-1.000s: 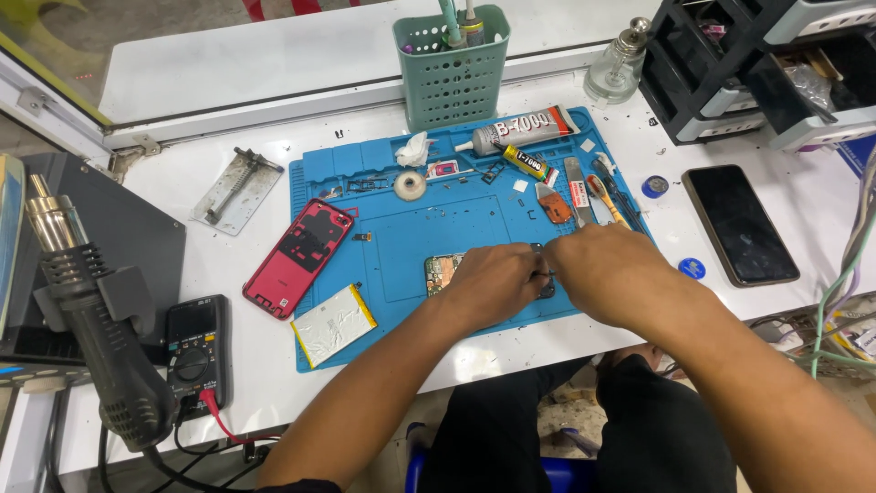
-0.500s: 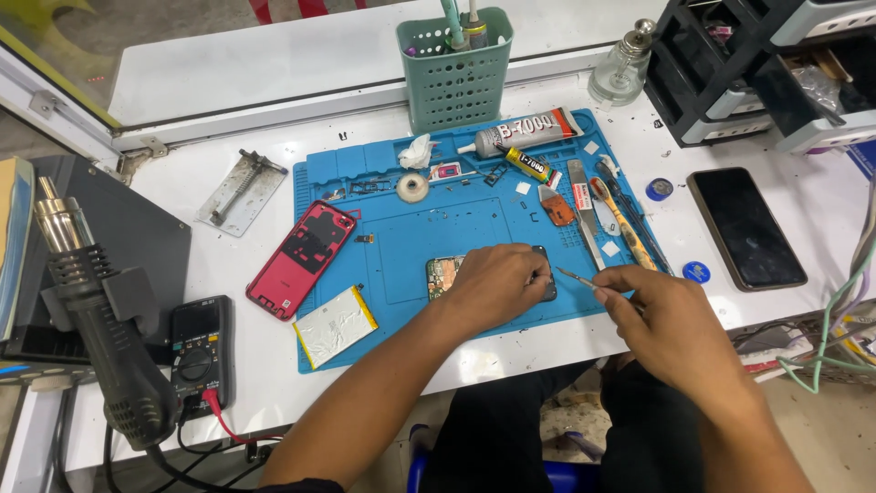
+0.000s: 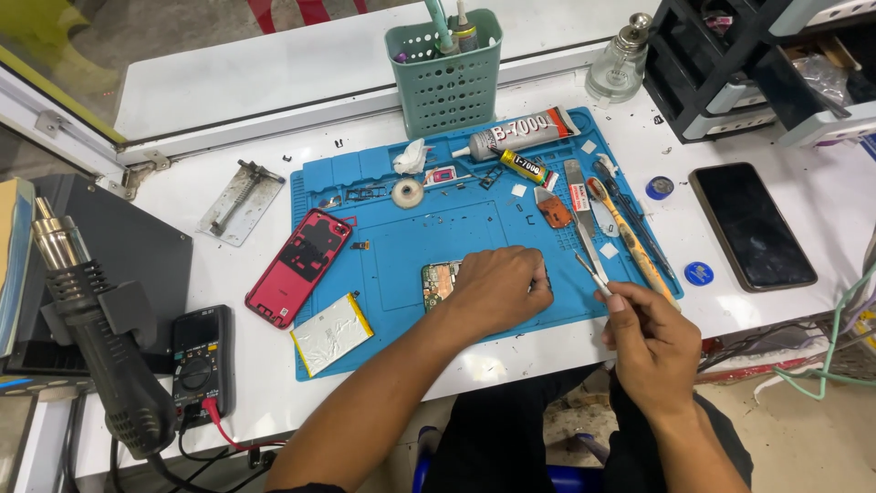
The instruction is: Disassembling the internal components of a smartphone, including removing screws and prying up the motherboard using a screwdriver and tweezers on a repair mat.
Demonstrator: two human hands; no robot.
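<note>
Two hands over one blue mat (image 3: pixel 401 265) on a white bench (image 3: pixel 228 100). Left hand (image 3: pixel 497 290) pressed flat on one circuit board (image 3: pixel 440 281) at mat centre; right hand (image 3: pixel 650 342) grip pinching one pair of tweezers (image 3: pixel 591 272). Two glue tubes (image 3: pixel 525 135), one red phone back (image 3: pixel 299 267), one black phone (image 3: pixel 750 225), one green basket (image 3: pixel 445 73).

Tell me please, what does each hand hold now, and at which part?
The right hand holds metal tweezers near their rear end, tips pointing up-left. The left hand presses flat on a circuit board, covering its right part.
</note>
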